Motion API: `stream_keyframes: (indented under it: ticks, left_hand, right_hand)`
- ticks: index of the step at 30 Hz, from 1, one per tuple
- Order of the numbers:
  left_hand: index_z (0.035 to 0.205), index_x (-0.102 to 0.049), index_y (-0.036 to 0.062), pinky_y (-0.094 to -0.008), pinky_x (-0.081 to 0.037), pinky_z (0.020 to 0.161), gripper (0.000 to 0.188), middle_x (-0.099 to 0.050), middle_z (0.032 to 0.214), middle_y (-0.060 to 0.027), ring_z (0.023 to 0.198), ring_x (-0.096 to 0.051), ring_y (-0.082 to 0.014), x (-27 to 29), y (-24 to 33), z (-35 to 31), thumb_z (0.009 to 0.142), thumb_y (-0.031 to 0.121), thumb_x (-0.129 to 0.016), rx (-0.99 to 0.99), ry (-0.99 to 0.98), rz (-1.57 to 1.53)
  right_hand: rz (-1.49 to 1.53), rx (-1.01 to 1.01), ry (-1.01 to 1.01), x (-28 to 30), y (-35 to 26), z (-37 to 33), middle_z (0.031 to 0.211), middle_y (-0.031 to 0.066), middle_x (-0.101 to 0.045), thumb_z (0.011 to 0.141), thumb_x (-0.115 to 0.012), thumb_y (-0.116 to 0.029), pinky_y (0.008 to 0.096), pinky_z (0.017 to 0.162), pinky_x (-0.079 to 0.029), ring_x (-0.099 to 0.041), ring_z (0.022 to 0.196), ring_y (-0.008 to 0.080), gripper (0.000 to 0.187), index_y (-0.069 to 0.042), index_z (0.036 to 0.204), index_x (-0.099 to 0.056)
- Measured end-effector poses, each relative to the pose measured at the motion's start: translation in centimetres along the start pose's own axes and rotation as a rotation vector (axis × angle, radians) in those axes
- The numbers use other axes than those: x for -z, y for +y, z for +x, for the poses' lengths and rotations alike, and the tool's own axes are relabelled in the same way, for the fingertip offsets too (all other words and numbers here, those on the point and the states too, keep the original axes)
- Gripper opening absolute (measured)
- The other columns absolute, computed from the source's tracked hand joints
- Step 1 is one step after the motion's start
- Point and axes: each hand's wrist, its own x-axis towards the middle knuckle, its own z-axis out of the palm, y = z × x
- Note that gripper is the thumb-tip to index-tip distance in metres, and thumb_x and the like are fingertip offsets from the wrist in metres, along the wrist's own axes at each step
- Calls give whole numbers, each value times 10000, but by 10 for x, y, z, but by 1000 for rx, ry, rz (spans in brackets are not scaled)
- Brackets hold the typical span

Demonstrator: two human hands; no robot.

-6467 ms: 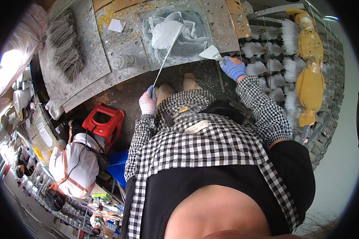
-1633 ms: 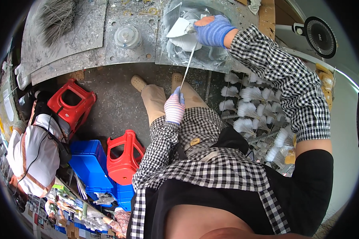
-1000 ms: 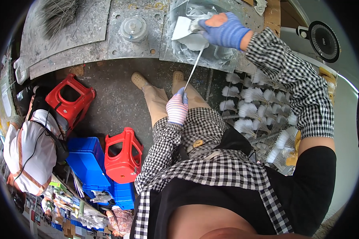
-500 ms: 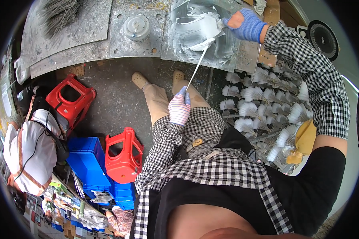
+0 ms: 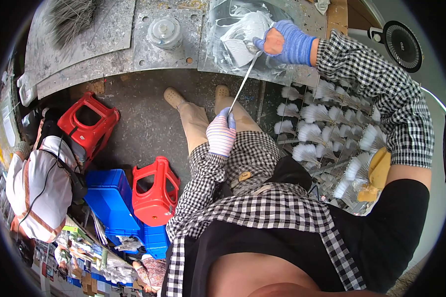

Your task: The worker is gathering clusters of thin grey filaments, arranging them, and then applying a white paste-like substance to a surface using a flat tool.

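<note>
My left hand (image 5: 221,132), in a striped glove, is closed around the lower end of a thin pale rod (image 5: 242,87). The rod slants up to the metal worktable, where its far end meets a heap of white paste (image 5: 250,24) smeared over a sheet. My right hand (image 5: 285,43), in a blue fingerless-looking glove, bends over the paste beside the rod's tip. Its fingers are curled together, and what they grip is mostly hidden; a small dark piece shows at the fingertips. Under them lies a flat, angular, paste-coated shape (image 5: 238,51).
A clear round lidded jar (image 5: 165,33) and a bundle of grey bristles (image 5: 70,21) are on the table. A rack of white fan-shaped bristle heads (image 5: 316,115) stands below right. Red stools (image 5: 155,193), blue crates (image 5: 109,198) and a person in white (image 5: 42,188) are at left.
My right hand has moved down and left across the paste, to the rod's tip. The angular coated shape now shows there. My left hand keeps its hold on the rod, nearly still.
</note>
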Motion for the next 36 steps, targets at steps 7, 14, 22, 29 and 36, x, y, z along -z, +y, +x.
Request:
stream_keyframes:
  ticks: [7, 14, 22, 29, 36]
  left_hand:
    - [1141, -644, 53, -434, -537, 698, 244, -694, 893, -172, 771, -674, -345, 7, 2, 1, 954, 188, -561, -36, 17, 69]
    - [1106, -674, 51, -403, -536, 667, 225, -689, 834, -163, 734, -675, -323, 35, -5, -5, 941, 188, -605, -94, 112, 122]
    - [1108, -687, 55, -377, -532, 651, 218, -681, 819, -163, 695, -668, -316, 68, -29, -11, 923, 160, -639, -149, 138, 156]
    - [1106, -703, 43, -360, -537, 632, 203, -697, 838, -194, 690, -693, -298, 87, -57, -12, 918, 95, -648, -176, 177, 89]
    - [1122, -698, 38, -341, -556, 699, 215, -711, 901, -192, 772, -716, -295, 87, -39, 6, 921, 91, -645, -188, 108, 116]
  right_hand:
    - [-120, 121, 55, -29, 59, -4, 626, 86, -595, 836, -562, -206, 409, 520, -481, -635, 613, 273, 149, -108, 945, -590]
    - [55, -76, 296, -28, 67, -31, 688, 93, -613, 853, -566, -272, 406, 529, -485, -641, 651, 276, 175, -125, 941, -605]
    - [1358, -845, -15, -49, 4, -96, 789, 43, -649, 988, -517, -426, 274, 492, -494, -620, 611, 143, 408, -77, 1169, -625]
    - [2583, -999, 245, -53, -60, -97, 694, 25, -585, 1039, -405, -345, 191, 337, -408, -472, 434, 50, 461, 42, 1178, -613]
    - [2835, -894, 110, -52, -67, -52, 701, 41, -599, 1034, -408, -313, 178, 317, -386, -453, 399, 46, 476, 100, 1198, -579]
